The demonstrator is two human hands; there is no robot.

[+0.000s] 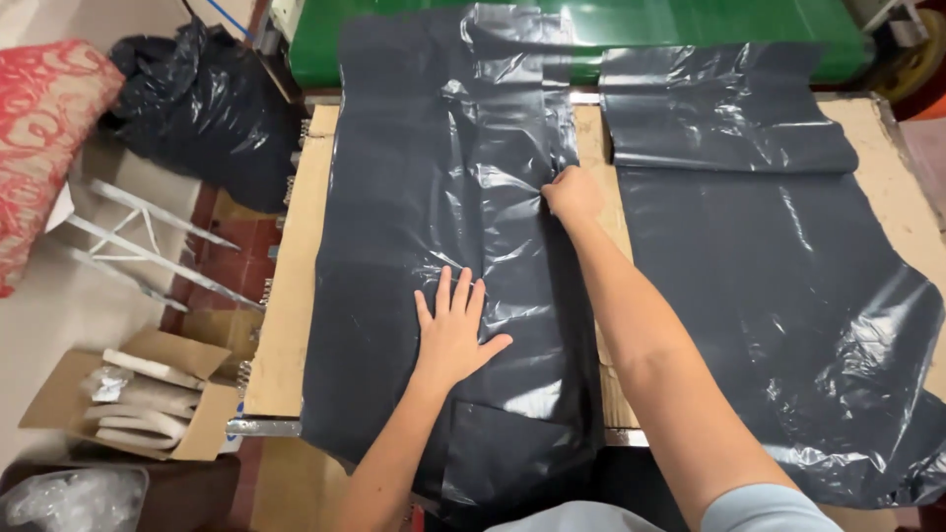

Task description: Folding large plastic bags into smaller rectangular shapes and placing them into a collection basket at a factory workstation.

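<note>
Spanning the middle of the view, a pale brown worktable (291, 325) serves as the landmark; its top looks like matt board, with a metal edge strip along the near side. Beyond its far edge sits a green, smooth machine body (690, 30). Left of the table, on light floor: a crumpled black plastic bag (202, 103), a red patterned cushion (44, 138), a white metal frame (148, 246), and an open cardboard box (148, 399) holding pale rolled items.

On the table's left half lies a dark grey plastic sheet (394, 197), glossy and wrinkled, long and rectangular, draping over the near edge. A second dark plastic sheet (778, 256) covers the right half, its far end folded over.

Left hand (453, 330): flat, fingers spread, palm pressed on the left sheet, grasping nothing. Right hand (572, 195): clenched, pinching that sheet's right edge toward the table's far side.
</note>
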